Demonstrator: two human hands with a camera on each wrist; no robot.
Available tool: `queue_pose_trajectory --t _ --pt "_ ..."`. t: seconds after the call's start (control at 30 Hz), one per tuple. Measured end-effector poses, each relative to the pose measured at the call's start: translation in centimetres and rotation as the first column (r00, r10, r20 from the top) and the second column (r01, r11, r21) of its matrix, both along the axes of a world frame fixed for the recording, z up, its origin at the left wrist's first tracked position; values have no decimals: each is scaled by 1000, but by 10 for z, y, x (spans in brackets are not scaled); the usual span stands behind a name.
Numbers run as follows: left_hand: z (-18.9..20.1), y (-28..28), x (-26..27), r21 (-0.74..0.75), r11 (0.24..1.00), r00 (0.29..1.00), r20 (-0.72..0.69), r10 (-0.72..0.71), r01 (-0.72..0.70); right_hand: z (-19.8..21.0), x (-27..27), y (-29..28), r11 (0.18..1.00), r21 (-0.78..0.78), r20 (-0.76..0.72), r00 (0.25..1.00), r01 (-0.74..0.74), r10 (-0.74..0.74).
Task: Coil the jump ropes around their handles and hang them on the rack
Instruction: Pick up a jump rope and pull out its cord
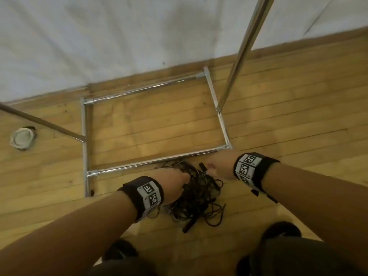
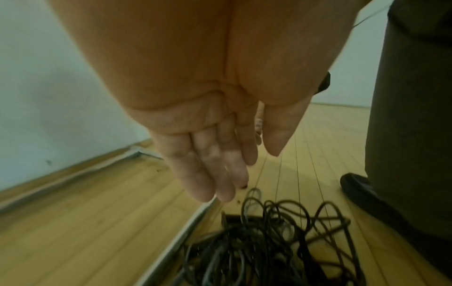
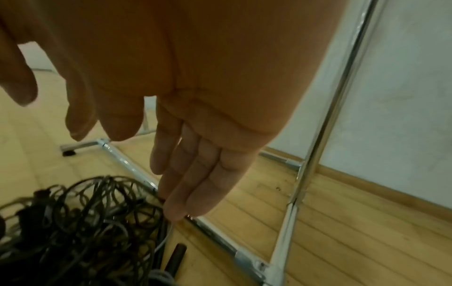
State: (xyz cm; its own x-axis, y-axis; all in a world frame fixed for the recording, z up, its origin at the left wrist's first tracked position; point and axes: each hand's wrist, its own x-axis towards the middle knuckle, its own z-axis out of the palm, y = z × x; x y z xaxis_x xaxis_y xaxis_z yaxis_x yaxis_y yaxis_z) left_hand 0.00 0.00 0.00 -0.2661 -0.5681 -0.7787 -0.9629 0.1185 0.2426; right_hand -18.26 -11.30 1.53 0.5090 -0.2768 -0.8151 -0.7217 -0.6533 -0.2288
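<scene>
Nothing coiled, nothing hung: both hands reaching into the tangle
Left hand (image 1: 175, 184) and right hand (image 1: 219, 166), fingers straight and holding nothing, hover over the jump ropes (image 1: 197, 194), heaped on the floor just this side of the rack (image 1: 153, 161); beyond it, bare uprights

Below you, the tangled heap of black jump ropes (image 1: 196, 194) lies on the wooden plank floor (image 1: 288, 120), just before the near bar of the chrome tube rack (image 1: 151, 161). Your left hand (image 1: 173, 186) hangs over its left side, your right hand (image 1: 220, 166) over its far right edge. A white tape roll (image 1: 23, 138) lies well left.
</scene>
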Motion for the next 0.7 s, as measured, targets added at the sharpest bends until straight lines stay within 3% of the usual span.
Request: queue_pose_trajectory --t 0.17,0.33,0.53,0.7 --pt "-83 14 -5 53 999 1000 14 -6 5 -65 10 4 997 44 -73 995 -61 64" --pt "-129 31 -5 90 993 992 98 -84 75 -91 21 6 990 35 -93 986 -137 140" --pt "-108 25 -2 65 997 998 53 43 -46 -102 21 19 982 132 -61 987 -138 147" --pt "-44 2 18 -53 953 939 -192 284 -299 -97 28 25 978 194 24 997 -75 72"
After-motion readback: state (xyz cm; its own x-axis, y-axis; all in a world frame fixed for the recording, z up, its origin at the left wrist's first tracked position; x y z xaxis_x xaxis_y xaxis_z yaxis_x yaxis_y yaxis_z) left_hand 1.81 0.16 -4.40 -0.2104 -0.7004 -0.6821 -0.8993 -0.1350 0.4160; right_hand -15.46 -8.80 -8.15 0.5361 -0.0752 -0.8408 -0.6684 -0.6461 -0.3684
